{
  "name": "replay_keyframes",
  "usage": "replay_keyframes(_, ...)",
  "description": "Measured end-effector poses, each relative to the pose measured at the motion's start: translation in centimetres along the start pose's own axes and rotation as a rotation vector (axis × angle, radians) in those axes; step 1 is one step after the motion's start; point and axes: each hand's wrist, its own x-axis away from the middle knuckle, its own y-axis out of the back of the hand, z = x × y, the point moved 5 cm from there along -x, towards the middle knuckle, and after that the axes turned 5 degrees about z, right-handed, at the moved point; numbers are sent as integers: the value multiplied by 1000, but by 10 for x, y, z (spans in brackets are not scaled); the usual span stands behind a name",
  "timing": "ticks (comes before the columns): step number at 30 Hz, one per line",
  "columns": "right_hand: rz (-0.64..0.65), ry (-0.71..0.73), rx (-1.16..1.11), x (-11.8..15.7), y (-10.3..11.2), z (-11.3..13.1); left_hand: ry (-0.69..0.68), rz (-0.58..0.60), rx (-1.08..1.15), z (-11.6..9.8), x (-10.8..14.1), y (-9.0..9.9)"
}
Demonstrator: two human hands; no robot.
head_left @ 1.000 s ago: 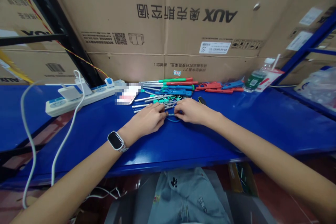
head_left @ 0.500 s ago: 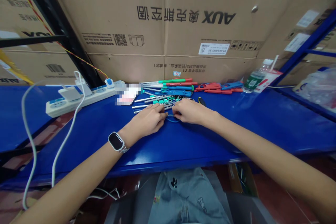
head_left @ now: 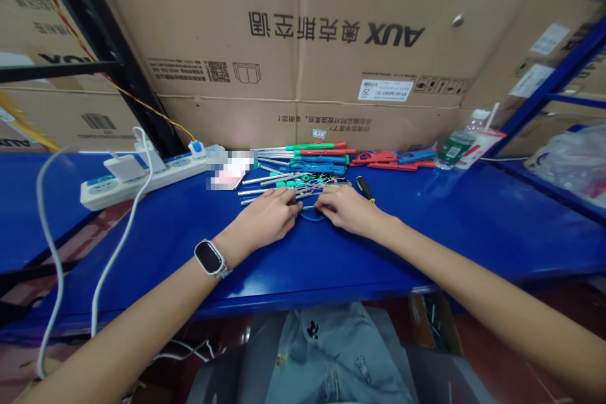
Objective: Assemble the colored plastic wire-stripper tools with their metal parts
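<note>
Low over the blue table (head_left: 293, 265), my left hand (head_left: 269, 216) is closed, thumb and finger pinching one side of a thin blue wire (head_left: 312, 218). Facing it, my right hand (head_left: 349, 208) pinches the other side, so the wire curves in the gap between them. What lies inside the fingertips is mostly hidden. Just behind both hands are several metal rods (head_left: 258, 182), some with green parts, and a tangle of thin pale wires (head_left: 326, 183). A screwdriver with a black and yellow handle (head_left: 363, 188) lies beside my right hand.
Blue-handled tools (head_left: 322, 168) and red clip-like pieces (head_left: 379, 156) lie along the back, before a large cardboard box (head_left: 213, 25). A power strip (head_left: 156, 180) and phone (head_left: 231, 170) are left. Right stand a bottle (head_left: 454, 146) and cup (head_left: 483, 142).
My right hand has shifted slightly right and toward me, uncovering more of the pale wires and the screwdriver. My left hand stays in place.
</note>
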Motion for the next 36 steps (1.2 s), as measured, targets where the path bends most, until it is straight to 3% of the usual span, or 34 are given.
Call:
replay_keyframes(8, 35, -65, 17, -5, 2, 3, 7, -43, -15, 6, -13, 3)
replay_keyframes(13, 93, -46, 23, 0, 4, 10, -55, 68, -92, -6, -18, 2)
replay_keyframes(19, 177, -78, 87, 20, 4, 24, -71, 110, -205, -14, -8, 1)
replay_keyframes(24, 132, -51, 123, 29, 2, 29, -49, 79, -209, -14, -4, 2)
replay_keyframes(32, 33, -14, 24, 34, -4, 13, -58, 75, -168, -23, -2, 3)
replay_keyframes(36, 33, -19, 115, 38, -3, 14, -57, 53, -202, -23, -2, 1)
